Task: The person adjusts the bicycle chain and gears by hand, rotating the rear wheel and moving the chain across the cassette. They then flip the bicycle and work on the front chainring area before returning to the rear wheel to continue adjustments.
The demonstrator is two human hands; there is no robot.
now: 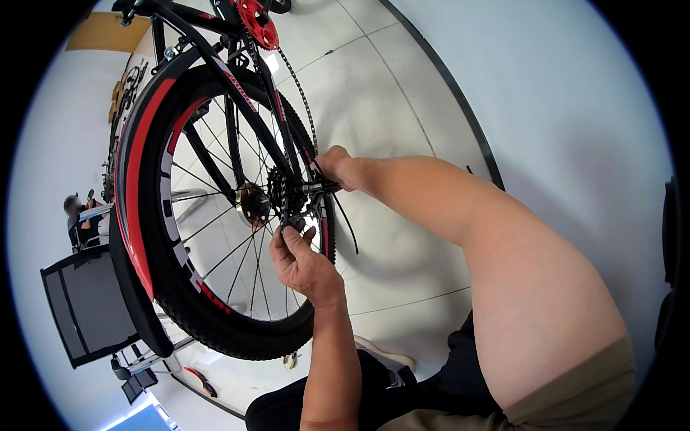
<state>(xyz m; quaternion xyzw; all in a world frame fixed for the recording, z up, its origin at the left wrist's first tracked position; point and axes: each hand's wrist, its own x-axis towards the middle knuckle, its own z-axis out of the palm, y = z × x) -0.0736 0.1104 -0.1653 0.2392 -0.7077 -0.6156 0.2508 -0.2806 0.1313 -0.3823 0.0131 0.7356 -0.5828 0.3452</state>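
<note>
Pinching prob. chain (284,201) w/ L hand (305,267) near tyre (233,348) edge; R hand (335,165), grip unseen, has floor (402,118) alongside.

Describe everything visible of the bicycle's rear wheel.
The rear wheel sits in the black frame, partly hidden behind it. It has a knobbly black tyre, a rim patterned black, white and red, thin dark spokes and toothed sprockets carrying the chain. A red-and-black mudguard curves along it. The left hand is before it; touch is unclear.
</note>
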